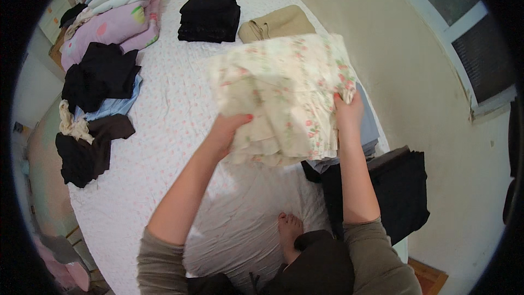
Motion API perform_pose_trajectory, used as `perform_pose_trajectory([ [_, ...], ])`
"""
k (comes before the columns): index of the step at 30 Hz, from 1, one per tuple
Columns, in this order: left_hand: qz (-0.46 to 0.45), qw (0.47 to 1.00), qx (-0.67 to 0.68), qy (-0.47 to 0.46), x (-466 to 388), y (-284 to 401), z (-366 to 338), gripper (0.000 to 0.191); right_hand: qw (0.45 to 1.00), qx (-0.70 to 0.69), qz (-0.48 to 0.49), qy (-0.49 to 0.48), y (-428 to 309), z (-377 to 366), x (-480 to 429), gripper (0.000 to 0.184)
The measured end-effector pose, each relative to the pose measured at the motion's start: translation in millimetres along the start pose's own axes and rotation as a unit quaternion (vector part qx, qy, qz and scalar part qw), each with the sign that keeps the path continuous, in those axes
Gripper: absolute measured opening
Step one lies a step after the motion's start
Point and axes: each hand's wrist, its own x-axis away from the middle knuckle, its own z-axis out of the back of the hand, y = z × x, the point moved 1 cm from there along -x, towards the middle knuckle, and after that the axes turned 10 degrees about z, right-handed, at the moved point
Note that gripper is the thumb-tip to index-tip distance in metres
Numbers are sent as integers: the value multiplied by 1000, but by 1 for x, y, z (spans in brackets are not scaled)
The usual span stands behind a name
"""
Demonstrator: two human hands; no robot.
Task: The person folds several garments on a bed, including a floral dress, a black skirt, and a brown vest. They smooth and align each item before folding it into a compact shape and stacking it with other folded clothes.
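Note:
Both my hands hold up a folded cream cloth with a red and green flower print (294, 78), slightly blurred. My left hand (230, 131) grips its lower left part, thumb on top. On its right edge my right hand (348, 106) pinches a bunched fold. Behind the cloth's far edge lies a folded tan cloth (282, 22), partly hidden. A stack of folded grey-blue cloth (369, 119) shows beside and behind my right wrist. Folded black clothing (399, 192) lies to the right of my right forearm.
A white quilted bedspread (163, 164) lies under everything. Folded black clothes (209, 16) are at the far end. Along the left edge are loose black garments (102, 71), a dark brown garment (110, 129) and a pink pillow (108, 28). A wall (380, 49) stands close on the right.

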Motion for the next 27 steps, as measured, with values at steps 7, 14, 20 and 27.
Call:
perform_pose_trajectory([
  [7, 53, 990, -6, 129, -49, -71, 12, 49, 918, 329, 221, -9, 53, -15, 8, 54],
  [14, 164, 982, -90, 28, -4, -79, 32, 64, 822, 414, 266, -286, 38, -77, 48, 65],
  [20, 227, 954, -196, -6, 57, -78, 98, 48, 840, 156, 424, -300, -11, -109, 104, 58],
  [27, 188, 927, -140, 292, 121, -57, 251, 29, 719, 19, 380, -581, 0, -223, 244, 65],
])
